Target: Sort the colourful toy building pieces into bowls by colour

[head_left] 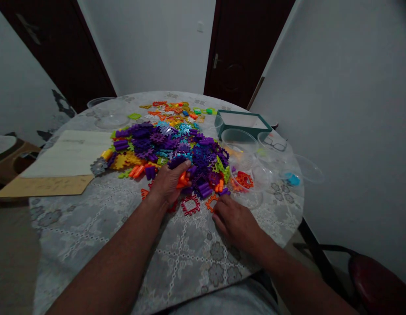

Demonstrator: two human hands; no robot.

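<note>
Orange plastic pieces [183, 180] are clasped in the left hand [168, 183] at the edge of the toy pile [176, 146]. A red square frame [190, 204] and an orange frame [211, 202] are left between it and the right hand [235, 221], which is laid open and empty on the table [91, 218].

Orange pieces [183, 180] in left hand [170, 183], half-hidden

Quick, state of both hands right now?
Left hand: closed, holding an orange plastic building piece.
Right hand: open, fingers loosely curled on the tablecloth, holding nothing.
</note>
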